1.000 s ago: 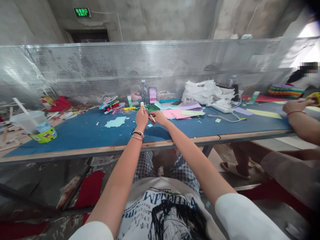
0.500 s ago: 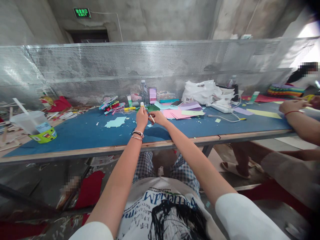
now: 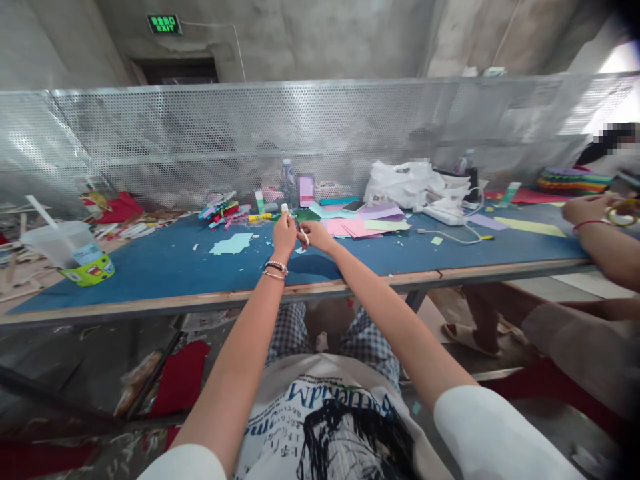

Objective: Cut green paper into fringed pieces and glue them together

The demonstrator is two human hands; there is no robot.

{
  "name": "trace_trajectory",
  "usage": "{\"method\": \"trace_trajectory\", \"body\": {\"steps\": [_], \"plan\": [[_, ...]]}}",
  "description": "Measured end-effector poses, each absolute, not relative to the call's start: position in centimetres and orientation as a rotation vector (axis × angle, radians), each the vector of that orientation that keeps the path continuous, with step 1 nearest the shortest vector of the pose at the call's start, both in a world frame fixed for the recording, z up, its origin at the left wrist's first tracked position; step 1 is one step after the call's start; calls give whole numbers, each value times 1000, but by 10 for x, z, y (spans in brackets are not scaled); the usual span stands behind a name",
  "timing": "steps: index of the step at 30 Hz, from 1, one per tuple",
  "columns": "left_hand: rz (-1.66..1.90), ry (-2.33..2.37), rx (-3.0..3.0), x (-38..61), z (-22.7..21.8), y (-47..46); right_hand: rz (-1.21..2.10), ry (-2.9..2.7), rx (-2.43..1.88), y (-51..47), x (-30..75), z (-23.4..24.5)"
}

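Head view: both hands meet over the blue counter (image 3: 165,273), fingers close together. Right hand (image 3: 316,235) has its fingers curled around scissors (image 3: 305,237), white handle showing at the fingertips on the side toward the other hand. Left hand (image 3: 285,235) is upright, fingers bunched; can't tell what they pinch, too small. White-topped small item (image 3: 285,208) shows just above the left fingers; held or standing behind, can't tell.

Left of the fingers: light blue paper (image 3: 233,244) flat, nearby; yellow tube (image 3: 259,218) lying, a bit farther back; colourful folded pile (image 3: 225,208) beyond that; plastic cup (image 3: 63,247) with straw, well apart. Behind the fingers: green paper (image 3: 307,217) near, then upright phone (image 3: 305,191) with lit screen, clear bottle (image 3: 287,177) beside it. Right of the fingers: pink paper (image 3: 345,228) near, overlapping other coloured sheets; white plastic bag (image 3: 400,183) farther back; white cable (image 3: 453,239) farther right. Co-worker's hand (image 3: 590,210) far right of the fingers, at a yellow ring-shaped item (image 3: 622,212).
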State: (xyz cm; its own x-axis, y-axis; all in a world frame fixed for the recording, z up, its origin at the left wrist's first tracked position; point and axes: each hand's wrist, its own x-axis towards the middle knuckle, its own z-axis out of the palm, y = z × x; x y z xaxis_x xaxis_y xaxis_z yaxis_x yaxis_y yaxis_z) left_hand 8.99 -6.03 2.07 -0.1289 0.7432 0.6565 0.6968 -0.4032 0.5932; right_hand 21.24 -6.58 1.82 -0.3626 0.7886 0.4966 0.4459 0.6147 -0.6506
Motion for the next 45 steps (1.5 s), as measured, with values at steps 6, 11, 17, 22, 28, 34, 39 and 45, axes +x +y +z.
{"method": "trace_trajectory", "body": {"steps": [6, 11, 17, 22, 28, 34, 39, 45], "plan": [[1601, 1700, 2034, 90, 21, -58, 533, -2017, -930, -67, 214, 21], [1588, 1693, 2038, 89, 22, -60, 532, -2027, -918, -66, 215, 21], [1590, 1709, 2038, 90, 22, -59, 497, -1979, -934, -66, 216, 21], [1596, 1725, 2018, 88, 22, -59, 550, -1957, -949, -66, 215, 19], [1590, 1762, 2018, 88, 23, -61, 504, -2033, -947, -64, 214, 15], [1513, 1706, 2086, 89, 23, -63, 408, -2013, -987, -63, 215, 16], [1534, 1658, 2102, 89, 23, -63, 433, -1988, -962, -63, 215, 17], [1560, 1611, 2096, 90, 24, -64, 433, -1977, -983, -66, 215, 20]]}}
